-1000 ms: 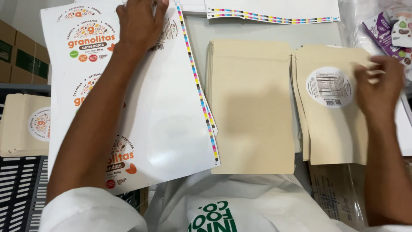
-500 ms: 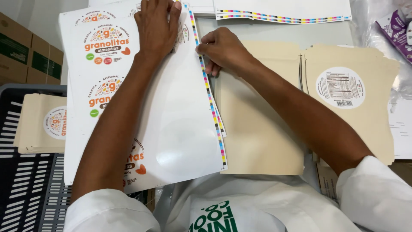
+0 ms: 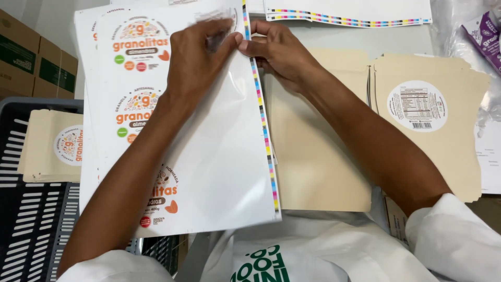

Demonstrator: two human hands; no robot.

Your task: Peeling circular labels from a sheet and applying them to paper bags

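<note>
Fingers of left hand point(image 3: 195, 57) and right hand point(image 3: 279, 49) closed, pinching label sheet point(image 3: 219, 156) top edge.

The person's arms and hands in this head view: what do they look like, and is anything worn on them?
Both hands are bare: the left hand and right hand show no gloves, rings or watch. The forearms are uncovered too. White fabric sleeves end near the elbows, part of a white garment with green printed lettering on the chest.

Bright, even overhead light; the glossy label sheet point(image 3: 219, 156) shows soft glare below the left hand point(image 3: 201, 57). Motion blur smears the sheet's top edge above that hand. Shadows are faint.
</note>
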